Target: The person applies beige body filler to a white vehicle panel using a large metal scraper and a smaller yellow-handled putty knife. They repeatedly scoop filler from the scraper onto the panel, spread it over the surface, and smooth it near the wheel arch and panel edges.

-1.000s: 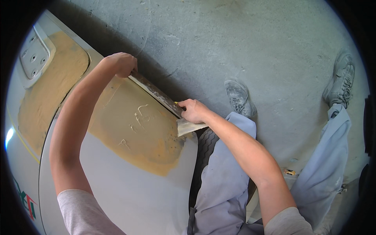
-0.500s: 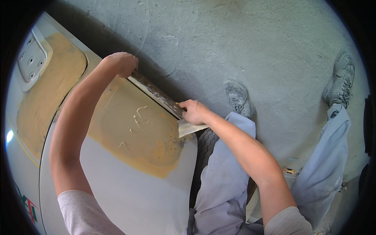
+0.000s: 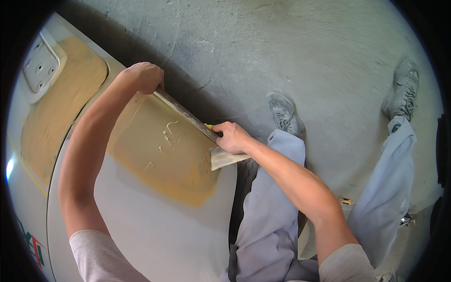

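A long, thin scraper blade (image 3: 189, 115), smeared with filler, lies along the edge of a pale grey car panel (image 3: 155, 221). At its far left end my left hand (image 3: 147, 78) is closed round it. My right hand (image 3: 232, 137) grips the near right end, thumb and fingers pinched beside a small yellow bit. Under that same hand a pale, flat spreader (image 3: 221, 159) juts out over the panel's corner. Between the hands and the bare panel spreads a tan filler patch (image 3: 162, 178), with a few raised, lighter ridges in it. My left fingertips are hidden behind the blade.
Beyond a dark seam, another panel carries more tan filler (image 3: 47, 122) beside a recessed plate (image 3: 41, 68). A tyre (image 3: 243, 176) shows under the panel corner, close to my leg. My shoes (image 3: 284, 113) stand on the rough concrete floor (image 3: 329, 47).
The blade has tilted, so less of its broad face shows. My right hand and the pale spreader have shifted slightly, the spreader moving down and left over the filler's edge. My left hand barely moved.
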A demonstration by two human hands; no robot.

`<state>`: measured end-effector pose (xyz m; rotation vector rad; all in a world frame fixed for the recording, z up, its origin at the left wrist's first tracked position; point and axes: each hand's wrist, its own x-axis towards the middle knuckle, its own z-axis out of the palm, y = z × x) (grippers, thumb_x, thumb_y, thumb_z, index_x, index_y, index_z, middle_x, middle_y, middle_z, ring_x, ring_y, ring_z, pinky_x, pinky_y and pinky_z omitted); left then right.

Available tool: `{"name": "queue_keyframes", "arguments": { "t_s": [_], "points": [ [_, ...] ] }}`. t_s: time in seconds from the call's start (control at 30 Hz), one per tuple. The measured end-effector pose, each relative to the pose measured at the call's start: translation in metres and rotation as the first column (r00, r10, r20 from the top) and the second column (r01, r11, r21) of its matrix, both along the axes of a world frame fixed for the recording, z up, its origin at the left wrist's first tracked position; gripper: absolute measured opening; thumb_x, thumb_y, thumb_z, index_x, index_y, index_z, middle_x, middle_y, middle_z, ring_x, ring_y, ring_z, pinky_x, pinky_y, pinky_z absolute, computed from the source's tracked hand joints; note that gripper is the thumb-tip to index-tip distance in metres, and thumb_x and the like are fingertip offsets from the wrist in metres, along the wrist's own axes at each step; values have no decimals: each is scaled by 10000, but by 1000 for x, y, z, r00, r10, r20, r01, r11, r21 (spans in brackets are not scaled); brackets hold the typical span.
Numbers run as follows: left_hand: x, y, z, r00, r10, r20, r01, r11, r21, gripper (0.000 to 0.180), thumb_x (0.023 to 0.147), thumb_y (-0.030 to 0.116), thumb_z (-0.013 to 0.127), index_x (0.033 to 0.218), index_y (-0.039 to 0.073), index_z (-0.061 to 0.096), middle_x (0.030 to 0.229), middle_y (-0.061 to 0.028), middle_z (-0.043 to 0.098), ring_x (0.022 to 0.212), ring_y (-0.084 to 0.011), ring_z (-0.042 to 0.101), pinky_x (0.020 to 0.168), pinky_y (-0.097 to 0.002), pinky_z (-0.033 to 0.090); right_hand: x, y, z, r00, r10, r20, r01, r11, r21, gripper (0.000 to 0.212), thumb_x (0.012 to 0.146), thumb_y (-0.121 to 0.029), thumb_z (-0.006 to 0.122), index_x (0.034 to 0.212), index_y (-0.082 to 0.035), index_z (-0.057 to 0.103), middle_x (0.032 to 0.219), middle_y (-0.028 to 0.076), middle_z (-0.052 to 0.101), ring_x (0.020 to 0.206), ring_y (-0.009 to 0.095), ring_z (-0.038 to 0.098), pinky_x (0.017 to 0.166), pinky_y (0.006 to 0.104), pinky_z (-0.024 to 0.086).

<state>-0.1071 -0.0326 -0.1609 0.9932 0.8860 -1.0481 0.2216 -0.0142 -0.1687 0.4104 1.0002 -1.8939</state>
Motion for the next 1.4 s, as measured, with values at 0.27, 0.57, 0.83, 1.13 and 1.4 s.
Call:
{"name": "queue_keyframes", "arguments": {
  "t_s": [0.27, 0.57, 0.83, 1.13, 1.4],
  "points": [
    [-6, 19, 56, 993, 114, 12, -114, 980, 165, 362, 766, -1, 629, 998, 194, 827, 913, -108, 765, 913, -318, 700, 831, -409, 554, -5, 36, 62, 999, -18, 32, 16, 998, 61, 502, 826, -82, 584, 1320, -66, 669, 1030, 277, 718, 1018, 405, 695, 946, 444, 543],
    [-3, 47, 154, 989, 147, -35, -127, 934, 334, 380, 722, -56, 584, 945, 139, 822, 850, -76, 733, 908, -304, 616, 888, -394, 474, -6, 64, 151, 997, -63, 54, 57, 993, 108, 468, 814, -75, 608, 1274, -24, 677, 1124, 244, 690, 1091, 416, 647, 965, 473, 510],
    [0, 74, 242, 961, 275, -5, -253, 892, 373, 419, 692, -85, 562, 984, 81, 812, 928, -60, 750, 923, -270, 599, 959, -369, 431, -8, 69, 225, 988, -151, -37, 154, 982, 110, 258, 796, -21, 597, 1024, 33, 704, 1035, 200, 661, 960, 413, 672, 863, 504, 549],
    [-1, 85, 190, 982, 188, -12, -174, 927, 333, 308, 798, -42, 635, 941, 144, 833, 800, -120, 720, 863, -319, 624, 939, -407, 456, 1, 90, 152, 1000, -15, -11, 17, 989, 147, 467, 792, -74, 574, 1223, -165, 731, 933, 237, 714, 889, 412, 699, 846, 486, 568],
    [33, 20, 16, 996, 76, 54, -83, 986, 145, 441, 788, -53, 571, 1093, 168, 801, 1008, -133, 756, 1006, -331, 694, 886, -415, 553, 23, 41, 19, 991, 105, 79, -115, 984, 135, 506, 815, -56, 563, 1272, -206, 719, 1129, 205, 725, 1097, 388, 671, 968, 463, 525]
  ]
}}
